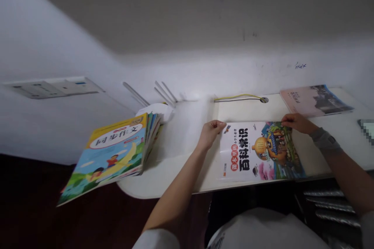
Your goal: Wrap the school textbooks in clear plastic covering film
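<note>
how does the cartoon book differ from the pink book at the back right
The cartoon-cover book is white with black characters; the pink book is pale with a dark photo. The cartoon-cover book has the left hand and right hand at its far corners; the pink book lies untouched, farther back. Both lie closed on the white desk.

Two hands, two flat books, one book stack, one cable

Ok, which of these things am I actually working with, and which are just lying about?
In hand: illustrated book, left hand gripping one far corner, right hand on the other.
Lying about: leaning book stack on the left, pink book at the back right, yellow cable by the wall.
</note>
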`<state>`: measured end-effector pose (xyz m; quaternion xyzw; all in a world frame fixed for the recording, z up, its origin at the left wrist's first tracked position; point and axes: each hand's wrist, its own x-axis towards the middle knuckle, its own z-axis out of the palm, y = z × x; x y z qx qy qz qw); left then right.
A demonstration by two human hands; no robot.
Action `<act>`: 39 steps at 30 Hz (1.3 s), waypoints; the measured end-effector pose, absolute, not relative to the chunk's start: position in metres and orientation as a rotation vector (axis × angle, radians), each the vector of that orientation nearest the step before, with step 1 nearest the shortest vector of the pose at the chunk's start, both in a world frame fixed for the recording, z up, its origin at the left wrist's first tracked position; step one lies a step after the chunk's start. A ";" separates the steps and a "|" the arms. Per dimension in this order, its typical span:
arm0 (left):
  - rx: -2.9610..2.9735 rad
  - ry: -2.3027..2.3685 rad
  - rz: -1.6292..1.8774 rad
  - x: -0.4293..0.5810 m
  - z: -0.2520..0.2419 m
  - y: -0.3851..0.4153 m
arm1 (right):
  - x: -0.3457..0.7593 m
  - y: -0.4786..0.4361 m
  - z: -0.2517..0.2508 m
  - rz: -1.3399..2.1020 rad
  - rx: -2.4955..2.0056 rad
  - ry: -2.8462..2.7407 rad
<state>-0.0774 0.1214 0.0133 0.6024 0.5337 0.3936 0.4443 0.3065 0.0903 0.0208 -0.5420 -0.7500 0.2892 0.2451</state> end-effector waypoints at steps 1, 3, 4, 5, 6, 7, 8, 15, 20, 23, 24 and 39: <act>1.571 1.389 0.948 -0.076 0.013 0.122 | 0.307 0.093 0.022 0.813 -1.486 -2.052; 1.729 1.541 0.859 -0.073 0.012 0.124 | 0.308 0.101 0.024 0.839 -1.499 -2.090; 1.791 1.606 0.810 -0.072 0.011 0.124 | 0.308 0.106 0.023 0.848 -1.500 -2.123; 1.834 1.657 0.766 -0.070 0.011 0.125 | 0.307 0.111 0.022 0.857 -1.497 -2.160; 1.862 1.693 0.731 -0.068 0.012 0.126 | 0.306 0.116 0.021 0.870 -1.490 -2.197; 1.885 1.721 0.699 -0.067 0.013 0.128 | 0.306 0.121 0.019 0.888 -1.481 -2.236; 1.917 1.752 0.657 -0.065 0.014 0.129 | 0.305 0.125 0.017 0.905 -1.473 -2.271; 2.125 1.828 0.434 -0.055 0.029 0.134 | 0.302 0.137 0.006 0.957 -1.423 -2.383; 2.278 1.543 0.357 -0.018 0.035 0.142 | 0.305 0.135 0.004 0.927 -1.413 -2.399; 2.302 1.358 0.306 0.010 0.034 0.148 | 0.305 0.133 0.003 0.873 -1.423 -2.402; 2.305 1.313 0.293 0.017 0.034 0.150 | 0.304 0.132 0.002 0.852 -1.429 -2.404; 2.404 1.314 0.059 0.040 0.019 0.166 | 0.272 0.096 -0.003 0.060 -1.825 -2.233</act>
